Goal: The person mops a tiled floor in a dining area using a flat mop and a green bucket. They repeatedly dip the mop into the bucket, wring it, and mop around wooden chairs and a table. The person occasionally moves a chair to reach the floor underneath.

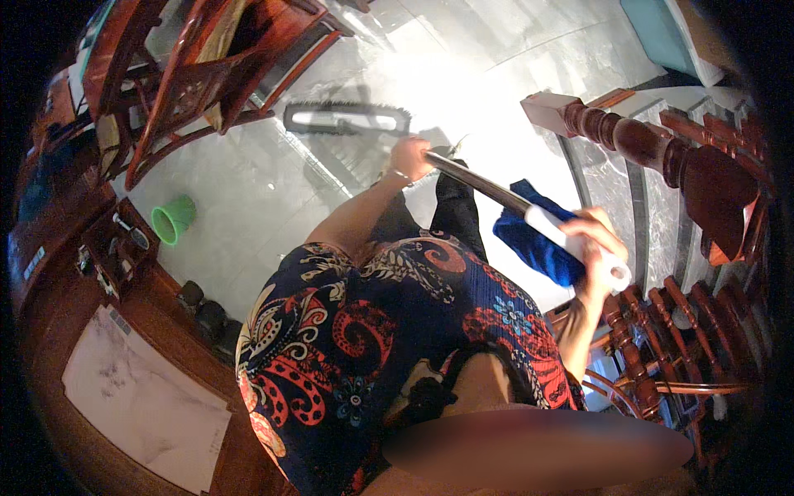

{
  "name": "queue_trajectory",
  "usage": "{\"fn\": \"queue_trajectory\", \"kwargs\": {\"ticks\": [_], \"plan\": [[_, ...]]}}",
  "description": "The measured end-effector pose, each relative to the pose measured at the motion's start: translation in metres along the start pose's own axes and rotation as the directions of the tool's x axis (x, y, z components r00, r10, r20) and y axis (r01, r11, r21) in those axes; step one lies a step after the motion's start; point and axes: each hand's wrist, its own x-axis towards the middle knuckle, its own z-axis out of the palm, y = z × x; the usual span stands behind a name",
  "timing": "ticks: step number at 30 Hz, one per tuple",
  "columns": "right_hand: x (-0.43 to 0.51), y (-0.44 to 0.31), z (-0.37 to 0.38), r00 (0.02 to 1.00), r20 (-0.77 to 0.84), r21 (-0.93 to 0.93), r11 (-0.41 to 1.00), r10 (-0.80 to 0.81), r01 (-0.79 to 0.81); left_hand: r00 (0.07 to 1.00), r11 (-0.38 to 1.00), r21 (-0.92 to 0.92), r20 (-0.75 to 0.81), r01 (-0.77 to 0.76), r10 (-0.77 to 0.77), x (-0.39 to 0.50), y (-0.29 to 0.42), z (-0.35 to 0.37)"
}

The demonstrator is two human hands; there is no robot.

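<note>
A long-handled flat mop slants across the view, its white plastic grip end (552, 228) at the right and its metal pole (481, 181) running down to the left. My left hand (410, 160) is closed around the lower part of the pole. My right hand (598, 248) holds the white grip close to its end ring. A dark blue cloth (539, 245) hangs beneath the grip by my right hand; whether the hand also holds it I cannot tell. On the tiled floor beyond my left hand lies the fringed grey mop head (347, 118). Its joint with the pole is hidden.
Red-brown wooden chairs (177, 93) stand at the upper left. A green plastic bin (173, 219) is on the floor at left, near a wooden cabinet (167, 322). Stair steps (657, 211) and a turned wooden newel post (645, 139) rise at the right.
</note>
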Motion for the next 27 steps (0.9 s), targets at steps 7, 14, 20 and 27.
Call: {"fn": "queue_trajectory", "kwargs": {"ticks": [7,14,20,27], "plan": [[0.002,0.009,0.013,1.000,0.017,-0.018,1.000,0.021,-0.021,0.990,0.975,0.220,0.130,0.020,-0.049,-0.002,-0.011,-0.024],[-0.009,-0.061,-0.015,0.978,-0.190,-0.087,0.994,-0.085,0.069,0.942,0.985,0.041,0.301,-0.168,0.148,0.088,0.073,-0.027],[-0.008,-0.063,0.014,0.976,-0.211,-0.107,0.994,-0.055,0.033,0.974,0.972,-0.220,0.187,-0.088,0.131,0.107,0.072,-0.021],[0.033,-0.052,0.019,0.979,0.190,-0.151,0.984,-0.069,0.098,1.000,1.000,-0.023,0.007,0.001,0.000,0.032,0.012,-0.009]]}}
